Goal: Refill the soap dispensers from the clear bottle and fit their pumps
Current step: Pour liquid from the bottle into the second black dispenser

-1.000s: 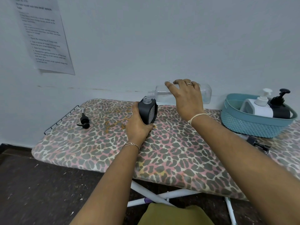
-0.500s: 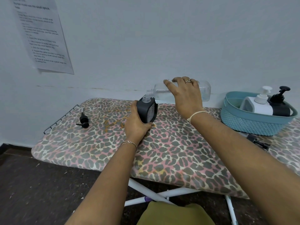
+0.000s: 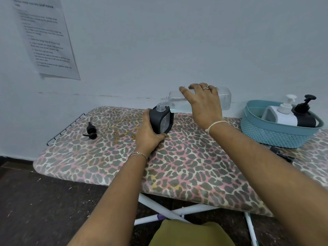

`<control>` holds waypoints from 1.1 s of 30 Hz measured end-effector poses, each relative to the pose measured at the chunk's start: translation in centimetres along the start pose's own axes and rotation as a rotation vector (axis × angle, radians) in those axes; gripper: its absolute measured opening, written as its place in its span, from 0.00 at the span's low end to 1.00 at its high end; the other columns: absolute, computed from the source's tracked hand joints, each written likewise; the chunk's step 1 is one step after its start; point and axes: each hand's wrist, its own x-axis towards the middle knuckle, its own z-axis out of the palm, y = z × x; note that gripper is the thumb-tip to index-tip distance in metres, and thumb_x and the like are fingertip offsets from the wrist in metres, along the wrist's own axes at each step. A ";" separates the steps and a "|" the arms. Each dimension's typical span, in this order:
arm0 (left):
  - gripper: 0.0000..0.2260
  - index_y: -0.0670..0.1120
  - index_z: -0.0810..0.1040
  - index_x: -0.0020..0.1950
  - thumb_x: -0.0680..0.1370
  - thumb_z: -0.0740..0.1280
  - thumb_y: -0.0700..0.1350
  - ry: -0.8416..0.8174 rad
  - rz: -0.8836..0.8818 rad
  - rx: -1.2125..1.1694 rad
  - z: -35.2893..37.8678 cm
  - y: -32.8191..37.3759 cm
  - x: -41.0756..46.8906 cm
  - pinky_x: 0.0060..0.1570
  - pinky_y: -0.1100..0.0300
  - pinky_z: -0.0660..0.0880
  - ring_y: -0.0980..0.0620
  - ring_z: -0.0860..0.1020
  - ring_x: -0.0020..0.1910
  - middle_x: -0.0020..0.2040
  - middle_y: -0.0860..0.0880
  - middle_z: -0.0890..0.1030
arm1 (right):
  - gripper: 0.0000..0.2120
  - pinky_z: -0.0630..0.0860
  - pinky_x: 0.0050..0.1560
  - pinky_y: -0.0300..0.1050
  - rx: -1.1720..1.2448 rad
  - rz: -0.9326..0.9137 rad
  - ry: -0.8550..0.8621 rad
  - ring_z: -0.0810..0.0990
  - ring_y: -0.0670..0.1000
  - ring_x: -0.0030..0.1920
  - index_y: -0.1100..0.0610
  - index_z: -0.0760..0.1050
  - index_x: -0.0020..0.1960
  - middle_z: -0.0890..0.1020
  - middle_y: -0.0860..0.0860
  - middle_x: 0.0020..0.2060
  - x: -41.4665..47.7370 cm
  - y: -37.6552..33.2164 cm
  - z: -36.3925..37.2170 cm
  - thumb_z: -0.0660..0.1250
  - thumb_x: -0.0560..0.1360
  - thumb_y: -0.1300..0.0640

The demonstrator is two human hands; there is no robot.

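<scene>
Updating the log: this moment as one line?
step: refill | left hand: grips black dispenser | right hand: tips clear bottle at its neck | black pump: lying loose

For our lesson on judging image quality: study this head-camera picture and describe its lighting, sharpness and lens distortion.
Head view, light: soft, with faint shadows on the ironing board. Head view, distortion: the wall sheet leans outward near the frame's corner, a likely wide-angle effect. Head view, sharpness: the sheet's print is soft and hard to read; the clear bottle and black dispenser are crisp, without strong glare.
</scene>
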 end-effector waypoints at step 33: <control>0.46 0.56 0.55 0.74 0.65 0.79 0.44 -0.039 0.029 -0.062 -0.4 -0.6 0.4 0.48 0.48 0.80 0.45 0.80 0.52 0.62 0.49 0.76 | 0.34 0.64 0.61 0.56 -0.022 -0.005 -0.013 0.72 0.62 0.61 0.53 0.67 0.70 0.75 0.59 0.62 0.0 -0.1 -0.3 0.64 0.66 0.73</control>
